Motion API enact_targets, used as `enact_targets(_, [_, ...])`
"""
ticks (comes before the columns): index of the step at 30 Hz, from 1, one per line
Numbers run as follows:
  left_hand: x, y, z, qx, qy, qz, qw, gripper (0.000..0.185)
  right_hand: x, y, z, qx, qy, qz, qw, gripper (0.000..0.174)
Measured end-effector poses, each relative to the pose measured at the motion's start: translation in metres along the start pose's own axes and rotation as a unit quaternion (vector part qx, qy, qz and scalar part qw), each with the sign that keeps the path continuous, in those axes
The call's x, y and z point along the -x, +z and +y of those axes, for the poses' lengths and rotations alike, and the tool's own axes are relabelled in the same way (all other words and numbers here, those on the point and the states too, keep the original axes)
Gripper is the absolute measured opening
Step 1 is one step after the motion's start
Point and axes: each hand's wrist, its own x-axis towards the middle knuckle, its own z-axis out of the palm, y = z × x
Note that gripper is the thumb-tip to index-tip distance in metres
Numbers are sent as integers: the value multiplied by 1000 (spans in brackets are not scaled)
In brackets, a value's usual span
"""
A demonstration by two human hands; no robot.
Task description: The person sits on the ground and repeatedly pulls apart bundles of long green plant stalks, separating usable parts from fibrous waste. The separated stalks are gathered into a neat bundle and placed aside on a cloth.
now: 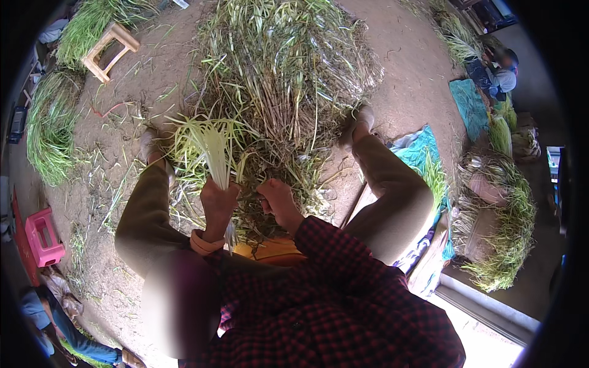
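My left hand [216, 202] grips a bunch of pale chive-like stalks [221, 168]. Their white stems rise out of the fist and the yellow-green leaves fan out ahead of it. Just to the right is my right hand [280, 198], fingers curled, with something thin and dark by its fingertips; whether it is held is unclear. Between my feet, a large heap of long-leaved green plants [285, 83] lies on the ground, brown stem ends toward me. Loose trimmings and dark roots [257, 216] lie beneath both hands. Something orange [267, 250] shows under my forearms.
A wooden stool [110, 50] stands at the far left, near green piles [53, 124]. A pink plastic stool [44, 237] is at the left. Teal sheeting [421, 142] and stacked bundles [501, 221] lie at the right. Other people [501, 73] sit at the upper right and lower left.
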Motion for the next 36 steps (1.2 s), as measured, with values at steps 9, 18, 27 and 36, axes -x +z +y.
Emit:
enact_targets(9, [-3, 4, 6, 111, -15, 35, 993, 20, -17, -15, 38, 415, -151, 92, 892, 21])
enact_targets(18, [7, 4, 14, 288, 31, -25, 957, 17, -48, -71, 86, 625, -126, 68, 768, 24])
enact_targets(27, [10, -1, 20, 266, 16, -57, 962, 15, -35, -102, 29, 493, -227, 239, 805, 12])
enact_targets(36, [16, 10, 12, 208, 4, -112, 972, 14, -5, -4, -27, 169, -328, 2, 929, 15])
